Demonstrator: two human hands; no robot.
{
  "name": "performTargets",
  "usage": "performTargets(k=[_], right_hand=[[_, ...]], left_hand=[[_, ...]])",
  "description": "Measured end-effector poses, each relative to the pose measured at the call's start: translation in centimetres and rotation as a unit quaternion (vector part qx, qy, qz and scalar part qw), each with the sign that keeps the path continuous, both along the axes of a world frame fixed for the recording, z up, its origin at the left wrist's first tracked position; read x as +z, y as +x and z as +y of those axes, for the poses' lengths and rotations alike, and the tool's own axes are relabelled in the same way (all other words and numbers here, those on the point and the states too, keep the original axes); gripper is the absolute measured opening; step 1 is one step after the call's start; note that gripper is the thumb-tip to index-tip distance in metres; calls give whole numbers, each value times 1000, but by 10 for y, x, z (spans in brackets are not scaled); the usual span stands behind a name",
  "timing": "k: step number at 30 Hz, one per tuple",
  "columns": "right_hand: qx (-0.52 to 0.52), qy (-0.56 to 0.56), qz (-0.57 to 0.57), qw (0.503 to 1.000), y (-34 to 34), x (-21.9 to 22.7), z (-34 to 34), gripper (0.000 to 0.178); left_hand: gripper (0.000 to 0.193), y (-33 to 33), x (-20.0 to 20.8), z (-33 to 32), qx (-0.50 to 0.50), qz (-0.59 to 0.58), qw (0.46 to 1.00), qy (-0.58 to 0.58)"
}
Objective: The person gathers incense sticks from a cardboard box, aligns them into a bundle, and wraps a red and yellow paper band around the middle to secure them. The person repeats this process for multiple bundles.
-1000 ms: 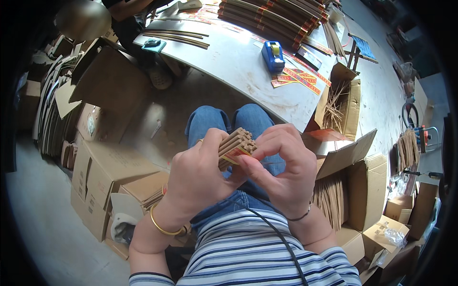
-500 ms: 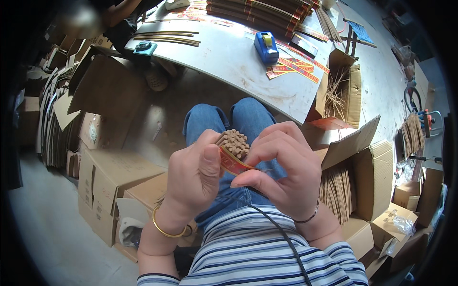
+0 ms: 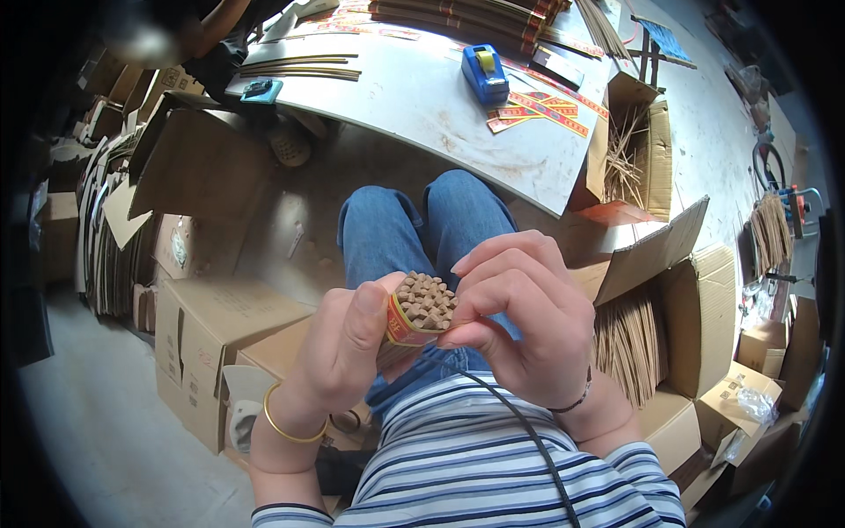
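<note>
My left hand (image 3: pixel 345 341) is closed around a bundle of brown incense sticks (image 3: pixel 428 301), whose cut ends face up above my lap. A red and yellow paper band (image 3: pixel 401 327) wraps the near side of the bundle, just below the stick ends. My right hand (image 3: pixel 532 321) pinches thumb and forefinger at the bundle's right edge, where the band ends. Those fingertips hide the band's tip. The lower part of the bundle is mostly covered by my left hand.
Ahead stands a white table (image 3: pixel 414 106) with a blue tape dispenser (image 3: pixel 485 74), loose red and yellow labels (image 3: pixel 550 110) and stacked bundles. An open carton of sticks (image 3: pixel 629 343) sits at my right. Another carton (image 3: pixel 211 352) is at my left. A person's arm (image 3: pixel 220 25) shows at far left.
The paper band's loose end, earlier pulled out to the right, now lies round the bundle. My right fingers have closed in against the bundle, which has moved slightly down and turned.
</note>
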State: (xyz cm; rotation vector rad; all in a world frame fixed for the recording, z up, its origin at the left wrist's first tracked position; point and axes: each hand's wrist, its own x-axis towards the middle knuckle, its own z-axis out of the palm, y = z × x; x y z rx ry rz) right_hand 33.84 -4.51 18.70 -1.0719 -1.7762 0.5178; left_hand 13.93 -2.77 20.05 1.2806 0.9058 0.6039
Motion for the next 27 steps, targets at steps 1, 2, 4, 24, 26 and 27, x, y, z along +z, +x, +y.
performTargets(k=[1, 2, 4, 24, 26, 27], right_hand=[[1, -1, 1, 1000, 1, 0, -1, 29], [2, -2, 1, 1000, 1, 1, -1, 29], [-4, -4, -6, 1000, 1, 3, -2, 30], [42, 7, 57, 997, 10, -13, 1, 54], [6, 18, 79, 997, 7, -18, 1, 67], [3, 26, 79, 997, 7, -21, 1, 76]], left_hand=[[60, -1, 0, 0, -13, 6, 1000, -2], [60, -2, 1, -1, -17, 5, 1000, -11], [61, -2, 2, -2, -25, 1, 999, -27], [77, 2, 17, 1, -142, -42, 973, -176], [77, -2, 10, 4, -191, -63, 957, -209], [78, -4, 6, 4, -215, -76, 946, -232]])
